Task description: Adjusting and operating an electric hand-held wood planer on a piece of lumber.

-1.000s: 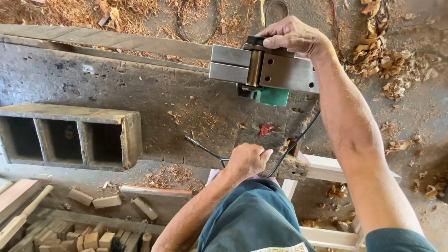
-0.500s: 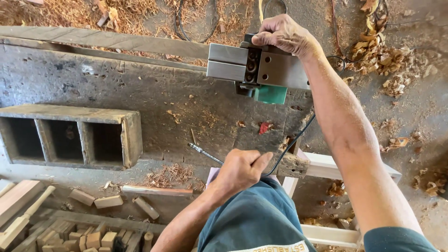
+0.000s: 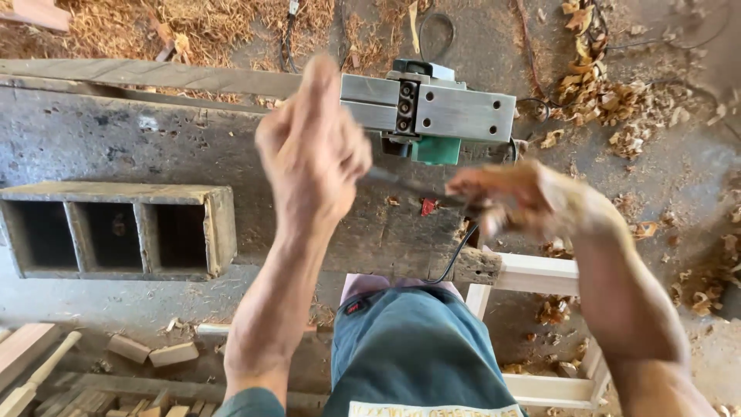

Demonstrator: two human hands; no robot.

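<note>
I'm seated over the dark, worn workbench (image 3: pixel 154 147), and the electric planer (image 3: pixel 428 112) lies upside down at twelve o'clock from my lap, its grey metal sole plates facing up and the green body tucked beneath, right at the far edge of the bench. I judge it heavy and rigid, all metal and hard casing, the sole slick under the palm, so I would grip it by the body or handle underneath and keep well off the cutter slot between the two plates. Between my hands runs a thin dark tool (image 3: pixel 409 185), a slim stiff rod, light, easy to roll in the fingers; it is blurred and I cannot tell just what it is. My left hand (image 3: pixel 312 150) is raised at about eleven o'clock, fingers curled loosely toward the palm, closing on the near end of that rod as far as I can make out. My right hand (image 3: pixel 532 202), at about two o'clock, is blurred; its fingers look bunched around the rod's other end, though how tightly I cannot tell. A hollow concrete block (image 3: pixel 116 232) sits at nine o'clock, and wood shavings (image 3: pixel 641 123) lie scattered at one o'clock.
</note>
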